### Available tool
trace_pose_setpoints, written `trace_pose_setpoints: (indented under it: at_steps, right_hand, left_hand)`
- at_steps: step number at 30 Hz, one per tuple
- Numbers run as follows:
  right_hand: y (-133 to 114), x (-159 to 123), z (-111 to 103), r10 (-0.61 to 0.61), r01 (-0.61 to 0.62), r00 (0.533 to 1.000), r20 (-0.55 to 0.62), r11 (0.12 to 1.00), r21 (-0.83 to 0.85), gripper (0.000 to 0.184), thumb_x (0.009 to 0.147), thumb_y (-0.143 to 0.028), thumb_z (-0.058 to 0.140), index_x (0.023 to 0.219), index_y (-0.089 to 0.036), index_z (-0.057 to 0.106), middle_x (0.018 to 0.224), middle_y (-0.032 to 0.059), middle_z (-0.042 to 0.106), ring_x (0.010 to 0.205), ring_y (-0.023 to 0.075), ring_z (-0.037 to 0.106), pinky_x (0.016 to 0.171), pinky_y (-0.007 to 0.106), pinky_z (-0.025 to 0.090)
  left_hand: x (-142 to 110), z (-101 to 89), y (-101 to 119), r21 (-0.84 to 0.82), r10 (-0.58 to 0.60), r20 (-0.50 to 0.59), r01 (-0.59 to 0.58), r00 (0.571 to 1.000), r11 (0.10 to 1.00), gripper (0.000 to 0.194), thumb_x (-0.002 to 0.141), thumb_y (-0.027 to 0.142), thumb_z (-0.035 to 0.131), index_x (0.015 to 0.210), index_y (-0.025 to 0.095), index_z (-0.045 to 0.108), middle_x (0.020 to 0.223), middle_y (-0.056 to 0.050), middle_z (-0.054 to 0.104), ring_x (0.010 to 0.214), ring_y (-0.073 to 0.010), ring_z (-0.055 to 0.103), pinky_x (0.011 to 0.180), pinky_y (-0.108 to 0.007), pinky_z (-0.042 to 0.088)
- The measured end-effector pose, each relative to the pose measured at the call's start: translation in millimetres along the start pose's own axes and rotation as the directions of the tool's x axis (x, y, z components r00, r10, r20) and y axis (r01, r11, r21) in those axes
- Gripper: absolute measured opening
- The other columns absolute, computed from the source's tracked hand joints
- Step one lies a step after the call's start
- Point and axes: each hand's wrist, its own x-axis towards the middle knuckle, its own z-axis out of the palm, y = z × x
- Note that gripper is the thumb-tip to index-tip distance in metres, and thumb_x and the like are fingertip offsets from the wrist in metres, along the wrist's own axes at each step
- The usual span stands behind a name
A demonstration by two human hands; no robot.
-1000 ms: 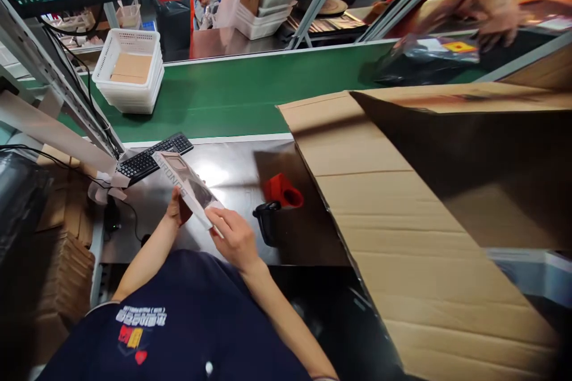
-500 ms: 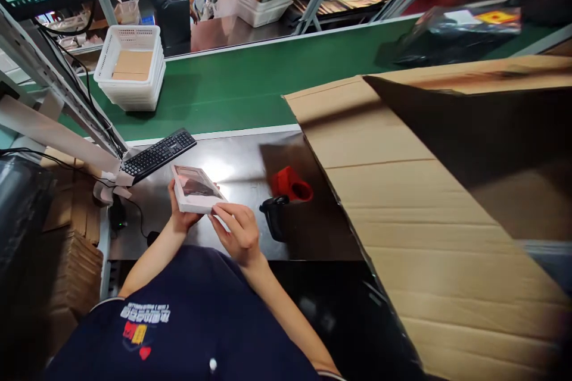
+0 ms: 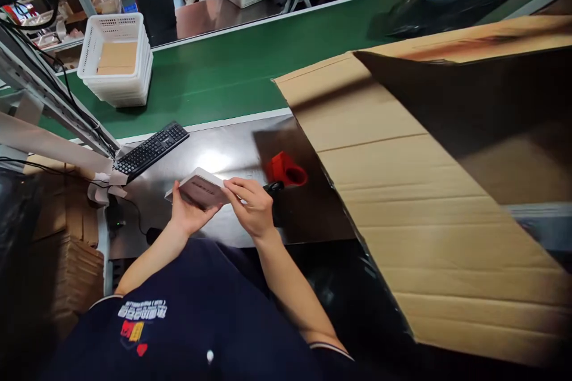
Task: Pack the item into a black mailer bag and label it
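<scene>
My left hand [image 3: 191, 215] grips the thin box [image 3: 204, 188], tilted, over the metal bench [image 3: 241, 146]; my right thumb and fingers [image 3: 254, 207] pinch its right end. Keyboard [image 3: 154, 146] lies beyond the box; red object [image 3: 280, 165] sits beyond my right hand.

1. I get white glare off the metal table [image 3: 239, 146] just beyond the fingers [image 3: 243, 190].
2. Right of the fingers, shadow darkens the table; a dark band crosses the cardboard flap [image 3: 384, 190].
3. Farther right, the carton's inside [image 3: 487, 113] goes partly near-black on me.
4. Beyond that, I see the plastic bag [image 3: 447, 9] softly blurred.
5. Print on the small box [image 3: 203, 187] between the fingers is too soft to read.
</scene>
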Motion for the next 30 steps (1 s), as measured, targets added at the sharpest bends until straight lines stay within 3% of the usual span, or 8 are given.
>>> trace_pose_setpoints:
  at_steps: [7, 10, 13, 15, 17, 19, 24, 30]
  right_hand:
    - [11, -9, 4, 0.078, -0.076, 0.997, -0.007, 0.987, 0.139, 0.013, 0.096, -0.027, 0.072, 0.104, -0.029, 0.082, 0.097, 0.0042, 0.08, 0.087, 0.0211, 0.074, 0.08, 0.037, 0.064]
    - [25, -22, -2, 0.156, -0.166, 0.986, 0.066, 0.968, 0.186, 0.019, 0.094, -0.035, 0.075, 0.11, -0.028, 0.081, 0.107, 0.0061, 0.08, 0.097, 0.024, 0.076, 0.088, 0.042, 0.065]
    - [41, -31, -10, 0.239, -0.253, 0.967, 0.093, 0.95, 0.184, 0.032, 0.093, -0.043, 0.074, 0.119, -0.026, 0.078, 0.122, 0.0106, 0.077, 0.113, 0.0289, 0.073, 0.099, 0.051, 0.062]
    - [45, -30, -12, 0.289, -0.3, 0.954, 0.085, 0.931, 0.206, 0.033, 0.093, -0.044, 0.072, 0.119, -0.024, 0.078, 0.121, 0.0114, 0.077, 0.112, 0.0296, 0.073, 0.1, 0.053, 0.061]
    - [39, -24, -13, 0.324, -0.334, 0.943, 0.081, 0.911, 0.24, 0.03, 0.094, -0.043, 0.071, 0.116, -0.024, 0.079, 0.115, 0.0106, 0.078, 0.105, 0.0279, 0.075, 0.095, 0.049, 0.064]
    - [25, -14, -13, 0.336, -0.346, 0.938, 0.084, 0.899, 0.268, 0.026, 0.095, -0.041, 0.071, 0.113, -0.024, 0.079, 0.109, 0.0092, 0.079, 0.097, 0.0252, 0.077, 0.09, 0.045, 0.066]
    - [-13, 19, -16, 0.263, -0.271, 0.963, 0.066, 0.928, 0.254, 0.02, 0.094, -0.035, 0.072, 0.109, -0.023, 0.079, 0.102, 0.0071, 0.08, 0.089, 0.0215, 0.077, 0.082, 0.037, 0.067]
    - [-29, 46, -24, 0.154, -0.175, 0.975, 0.163, 0.977, 0.126, 0.03, 0.089, -0.035, 0.079, 0.116, -0.022, 0.075, 0.105, 0.0079, 0.078, 0.084, 0.0202, 0.074, 0.075, 0.034, 0.066]
  left_hand:
    - [13, -7.7, -4, 0.035, 0.111, -0.065, -0.109, 0.992, 0.993, 0.069, 0.084, 0.08, 0.056, 0.117, 0.019, 0.061, 0.11, -0.016, 0.069, 0.103, -0.0339, 0.071, 0.084, -0.05, 0.064]
    - [27, -17.7, -3, 0.173, 0.369, -0.104, -0.349, 0.923, 0.921, 0.071, 0.073, 0.07, 0.076, 0.123, 0.024, 0.054, 0.107, -0.009, 0.066, 0.102, -0.0298, 0.07, 0.086, -0.051, 0.063]
    - [36, -25.5, 1, 0.445, 0.71, 0.076, -0.661, 0.7, 0.605, 0.107, 0.053, 0.041, 0.096, 0.143, 0.034, 0.038, 0.136, -0.008, 0.057, 0.123, -0.0268, 0.062, 0.097, -0.044, 0.058]
    - [37, -28.8, 4, 0.565, 0.778, 0.277, -0.75, 0.564, 0.343, 0.127, 0.048, 0.031, 0.098, 0.153, 0.036, 0.028, 0.156, -0.012, 0.044, 0.141, -0.0293, 0.05, 0.108, -0.044, 0.053]
    - [36, -31.5, 5, 0.632, 0.763, 0.426, -0.764, 0.485, 0.132, 0.133, 0.051, 0.032, 0.097, 0.159, 0.036, 0.019, 0.163, -0.015, 0.036, 0.15, -0.0316, 0.041, 0.116, -0.048, 0.048]
    - [35, -34.8, 4, 0.688, 0.741, 0.51, -0.724, 0.438, -0.046, 0.136, 0.054, 0.033, 0.096, 0.162, 0.033, 0.013, 0.165, -0.016, 0.033, 0.152, -0.0335, 0.039, 0.121, -0.053, 0.043]
    - [42, -47.4, 3, 0.747, 0.666, 0.631, -0.542, 0.397, -0.385, 0.141, 0.053, 0.034, 0.095, 0.164, 0.028, 0.007, 0.167, -0.021, 0.029, 0.156, -0.0424, 0.031, 0.126, -0.064, 0.033]
    - [45, -53.7, 5, 0.669, 0.633, 0.715, -0.554, 0.296, -0.496, 0.123, 0.056, 0.036, 0.093, 0.16, 0.023, 0.028, 0.166, -0.022, 0.034, 0.156, -0.047, 0.028, 0.128, -0.065, 0.026]
